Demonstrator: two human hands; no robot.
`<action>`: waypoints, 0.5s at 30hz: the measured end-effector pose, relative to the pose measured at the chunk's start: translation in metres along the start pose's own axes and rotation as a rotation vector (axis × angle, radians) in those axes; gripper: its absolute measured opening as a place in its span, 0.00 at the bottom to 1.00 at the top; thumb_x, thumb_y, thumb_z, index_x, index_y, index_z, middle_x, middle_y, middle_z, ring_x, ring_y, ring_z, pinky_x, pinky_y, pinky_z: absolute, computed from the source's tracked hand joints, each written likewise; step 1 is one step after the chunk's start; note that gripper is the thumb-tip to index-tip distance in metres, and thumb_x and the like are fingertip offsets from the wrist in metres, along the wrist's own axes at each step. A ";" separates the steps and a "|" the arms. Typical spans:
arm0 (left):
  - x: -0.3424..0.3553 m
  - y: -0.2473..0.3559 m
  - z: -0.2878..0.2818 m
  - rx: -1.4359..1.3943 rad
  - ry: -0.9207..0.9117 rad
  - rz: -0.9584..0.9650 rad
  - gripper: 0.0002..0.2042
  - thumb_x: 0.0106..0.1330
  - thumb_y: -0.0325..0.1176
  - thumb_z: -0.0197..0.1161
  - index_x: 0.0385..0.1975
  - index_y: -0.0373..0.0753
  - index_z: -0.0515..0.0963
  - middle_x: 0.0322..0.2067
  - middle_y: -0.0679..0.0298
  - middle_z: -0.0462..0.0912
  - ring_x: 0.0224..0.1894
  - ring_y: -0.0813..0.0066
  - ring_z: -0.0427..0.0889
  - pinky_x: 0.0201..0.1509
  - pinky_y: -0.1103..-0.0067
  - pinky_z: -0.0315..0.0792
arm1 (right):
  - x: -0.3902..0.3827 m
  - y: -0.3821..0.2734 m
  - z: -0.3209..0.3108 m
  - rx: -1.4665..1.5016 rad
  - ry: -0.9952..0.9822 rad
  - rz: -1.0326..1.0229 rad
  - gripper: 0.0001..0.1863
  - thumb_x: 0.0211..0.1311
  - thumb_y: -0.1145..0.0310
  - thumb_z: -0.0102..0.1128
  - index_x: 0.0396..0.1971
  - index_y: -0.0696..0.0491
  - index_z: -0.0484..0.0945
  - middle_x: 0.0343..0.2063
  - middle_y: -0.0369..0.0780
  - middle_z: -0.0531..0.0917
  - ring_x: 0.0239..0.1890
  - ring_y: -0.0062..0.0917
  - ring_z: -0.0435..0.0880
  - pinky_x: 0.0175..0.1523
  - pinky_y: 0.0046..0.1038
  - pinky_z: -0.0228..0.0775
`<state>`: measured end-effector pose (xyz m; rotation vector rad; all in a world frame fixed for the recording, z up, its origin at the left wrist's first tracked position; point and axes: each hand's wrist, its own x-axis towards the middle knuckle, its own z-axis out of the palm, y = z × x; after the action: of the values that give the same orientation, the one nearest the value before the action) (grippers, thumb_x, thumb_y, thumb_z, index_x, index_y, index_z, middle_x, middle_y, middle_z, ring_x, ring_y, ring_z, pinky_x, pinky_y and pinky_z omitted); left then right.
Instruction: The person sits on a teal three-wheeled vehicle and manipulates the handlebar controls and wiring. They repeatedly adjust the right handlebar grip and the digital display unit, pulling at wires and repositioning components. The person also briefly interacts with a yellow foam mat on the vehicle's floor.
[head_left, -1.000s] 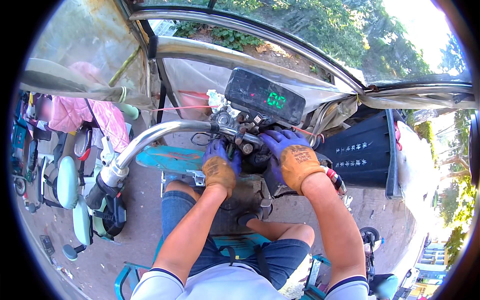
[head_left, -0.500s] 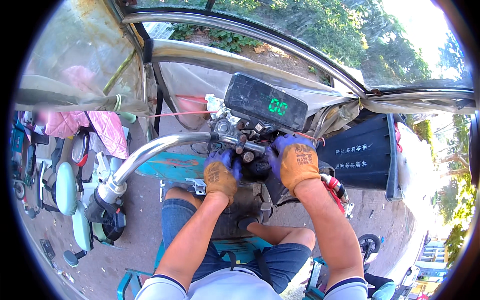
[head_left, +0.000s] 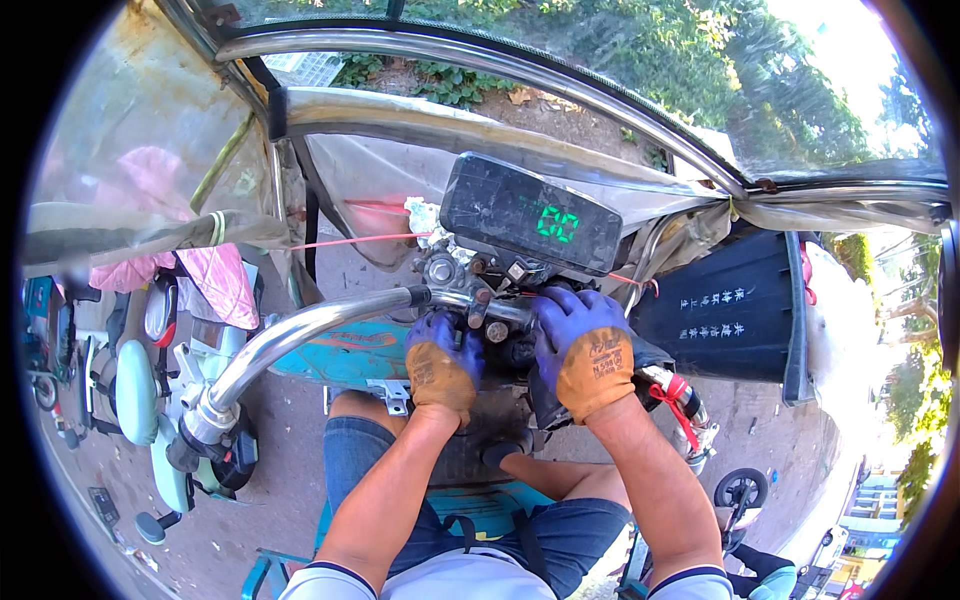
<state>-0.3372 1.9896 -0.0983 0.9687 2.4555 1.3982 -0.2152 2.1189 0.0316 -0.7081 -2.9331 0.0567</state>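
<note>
Both hands wear purple gloves with tan wrists. My left hand (head_left: 443,362) is closed just below the chrome handlebar (head_left: 310,318), left of its central clamp (head_left: 482,308). Its fingertips reach in behind the bar, so what they hold is hidden. My right hand (head_left: 585,350) curls at the bar's right part, beside a dark cover (head_left: 548,400); its fingers go down among dark parts and their grip cannot be made out. Above the hands sits a black display panel (head_left: 530,213) with lit green digits. Wiring and bolts show under the panel.
A clear plastic windshield with a metal frame (head_left: 480,55) arches ahead. To the right stands a large black bin (head_left: 715,305). At the left are parked scooters with a pale green seat (head_left: 136,390) and a pink cover (head_left: 220,285). Red tape wraps the right handlebar end (head_left: 680,400).
The view has shifted slightly. My right hand has turned and moved a little down at the bar, and its dark cover now shows more. My left hand stays below the bar.
</note>
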 end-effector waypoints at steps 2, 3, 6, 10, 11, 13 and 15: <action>0.000 0.003 -0.002 -0.027 0.004 -0.024 0.09 0.65 0.34 0.70 0.39 0.37 0.85 0.40 0.47 0.87 0.46 0.38 0.83 0.50 0.52 0.74 | -0.002 0.001 0.001 -0.030 0.008 -0.035 0.22 0.61 0.65 0.68 0.56 0.49 0.85 0.54 0.39 0.88 0.52 0.40 0.84 0.61 0.46 0.74; 0.000 0.004 -0.002 -0.037 -0.004 -0.044 0.09 0.65 0.34 0.71 0.39 0.37 0.85 0.40 0.47 0.87 0.46 0.38 0.83 0.50 0.52 0.74 | -0.002 0.001 0.001 -0.045 0.012 -0.055 0.24 0.61 0.64 0.68 0.58 0.49 0.85 0.54 0.39 0.88 0.52 0.39 0.84 0.60 0.46 0.74; 0.000 0.005 -0.003 -0.071 -0.016 -0.094 0.08 0.65 0.34 0.71 0.38 0.37 0.85 0.40 0.47 0.87 0.46 0.38 0.82 0.50 0.52 0.74 | -0.001 0.001 0.000 -0.036 0.007 -0.087 0.25 0.61 0.64 0.68 0.60 0.49 0.84 0.55 0.39 0.88 0.57 0.39 0.82 0.68 0.49 0.70; -0.001 -0.001 0.000 -0.114 -0.009 -0.122 0.08 0.64 0.34 0.72 0.37 0.37 0.85 0.38 0.48 0.87 0.46 0.39 0.82 0.51 0.52 0.74 | 0.007 0.000 -0.006 -0.035 0.034 -0.119 0.23 0.61 0.64 0.67 0.57 0.50 0.86 0.55 0.40 0.88 0.64 0.41 0.78 0.76 0.52 0.62; -0.002 -0.002 0.001 -0.121 -0.010 -0.125 0.08 0.64 0.34 0.73 0.37 0.37 0.86 0.38 0.48 0.87 0.46 0.39 0.82 0.51 0.52 0.74 | 0.009 -0.001 -0.004 -0.025 0.026 -0.092 0.22 0.61 0.64 0.67 0.56 0.50 0.86 0.55 0.40 0.88 0.65 0.41 0.77 0.77 0.52 0.61; -0.001 0.002 -0.002 -0.086 -0.015 -0.119 0.08 0.64 0.34 0.73 0.37 0.37 0.86 0.38 0.49 0.87 0.46 0.39 0.83 0.50 0.53 0.74 | 0.010 -0.001 -0.002 -0.010 0.038 -0.060 0.20 0.62 0.64 0.67 0.54 0.50 0.87 0.54 0.40 0.88 0.66 0.41 0.77 0.78 0.52 0.60; 0.000 0.007 -0.006 -0.134 -0.048 -0.193 0.08 0.64 0.34 0.73 0.37 0.38 0.86 0.38 0.49 0.88 0.46 0.40 0.84 0.50 0.54 0.75 | 0.011 -0.003 -0.002 0.002 0.077 -0.055 0.17 0.63 0.65 0.67 0.51 0.50 0.87 0.51 0.41 0.89 0.64 0.41 0.79 0.77 0.52 0.61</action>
<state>-0.3363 1.9875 -0.0889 0.7076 2.3160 1.4348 -0.2259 2.1208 0.0348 -0.6147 -2.8768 0.0272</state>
